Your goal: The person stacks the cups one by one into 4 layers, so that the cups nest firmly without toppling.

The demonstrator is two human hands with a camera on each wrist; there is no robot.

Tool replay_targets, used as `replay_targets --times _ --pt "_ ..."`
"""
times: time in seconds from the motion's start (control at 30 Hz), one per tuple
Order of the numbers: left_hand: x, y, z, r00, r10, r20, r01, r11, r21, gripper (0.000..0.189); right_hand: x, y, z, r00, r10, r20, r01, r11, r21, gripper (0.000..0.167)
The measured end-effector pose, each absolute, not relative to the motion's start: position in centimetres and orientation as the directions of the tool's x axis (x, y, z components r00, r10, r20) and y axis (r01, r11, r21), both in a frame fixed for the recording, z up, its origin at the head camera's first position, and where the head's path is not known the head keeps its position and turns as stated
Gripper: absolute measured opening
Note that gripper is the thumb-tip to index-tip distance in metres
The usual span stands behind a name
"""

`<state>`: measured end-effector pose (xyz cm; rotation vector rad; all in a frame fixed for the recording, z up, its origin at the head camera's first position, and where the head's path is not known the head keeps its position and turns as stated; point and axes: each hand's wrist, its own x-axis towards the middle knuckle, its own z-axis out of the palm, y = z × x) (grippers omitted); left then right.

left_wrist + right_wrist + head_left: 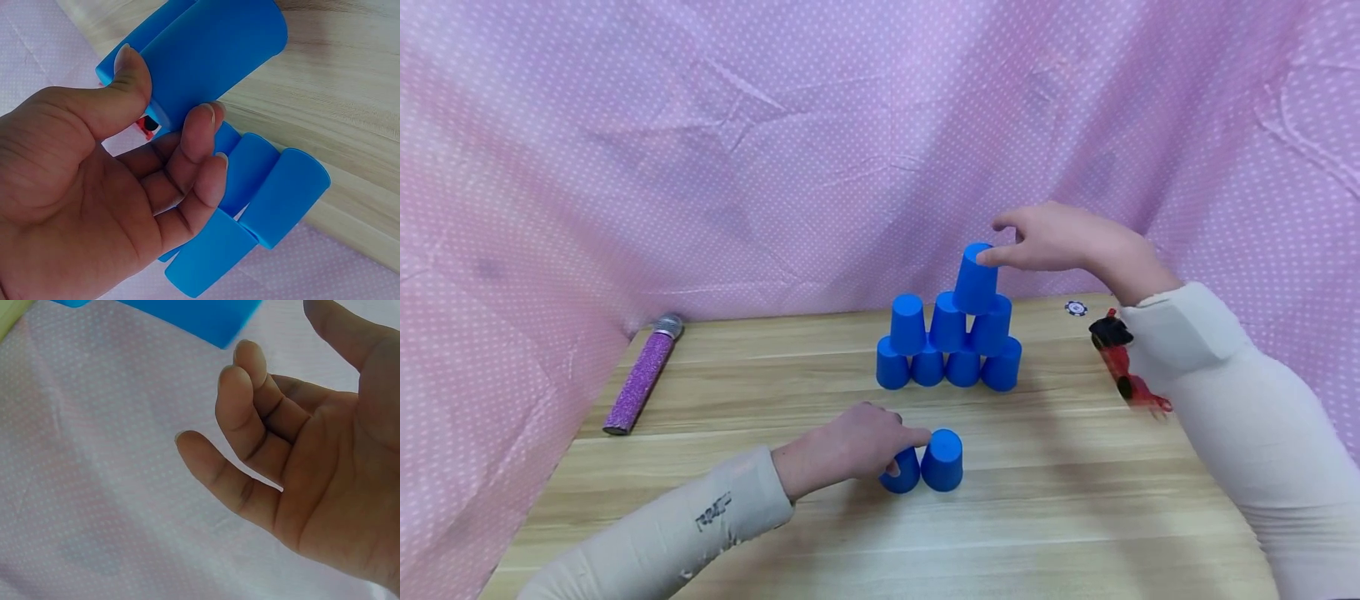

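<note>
My left hand (857, 442) grips an upside-down blue cup (215, 59) between thumb and fingers at the front of the table. Right beside it stands a second blue cup (943, 460), also upside down. Behind them rises a stack of blue cups: several in the bottom row (892, 364), three in the middle row (907, 325). One top cup (974, 282) rests over the middle and right cups of that row. At this top cup is my right hand (1060, 237), thumb overlapping it in the head view. The right wrist view shows those fingers (234, 419) loosely bent, with nothing between them.
A glittery purple microphone (643, 379) lies on the left of the wooden table (760, 367). To the right are a poker chip (1076, 308) and a red and black toy (1118, 358), partly behind the right sleeve. Pink dotted cloth (820, 150) hangs behind.
</note>
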<state>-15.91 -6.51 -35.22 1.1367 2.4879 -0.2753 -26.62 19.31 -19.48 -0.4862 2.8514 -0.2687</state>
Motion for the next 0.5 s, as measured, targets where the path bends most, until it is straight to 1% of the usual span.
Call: replay_targets --times 0.1,0.17,0.27,0.33,0.4,0.5 --pt "-15.9 -6.6 -35.2 -0.592 0.685 -0.425 0.763 0.647 -0.019 0.038 -25.0 19.5 -19.2 -0.927 -0.355 -0.123 -0.328 0.924 -0.194 0.073" --pt "-15.9 -6.7 -35.2 -0.592 0.686 -0.423 0.762 0.647 -0.018 0.038 -23.6 19.4 -19.4 -0.929 -0.368 -0.047 -0.353 0.917 -0.187 0.064" --pt "-16.0 -6.9 -35.4 -0.592 0.687 -0.421 0.761 0.649 -0.012 0.037 -21.4 18.7 -20.9 -0.913 -0.403 0.06 -0.407 0.895 -0.181 0.052" --pt "-16.1 -7.0 -35.5 -0.589 0.692 -0.417 0.762 0.648 -0.001 0.037 -20.0 18.1 -22.7 -0.895 -0.433 0.103 -0.445 0.875 -0.192 0.044" --pt "-16.2 -7.2 -35.6 -0.583 0.699 -0.414 0.764 0.645 0.012 0.037 -18.7 17.4 -24.9 -0.878 -0.466 0.106 -0.478 0.856 -0.198 0.039" --pt "-16.4 -7.6 -35.8 -0.577 0.711 -0.402 0.771 0.637 0.02 0.039 -17.2 16.6 -28.0 -0.862 -0.506 0.043 -0.501 0.835 -0.227 0.032"
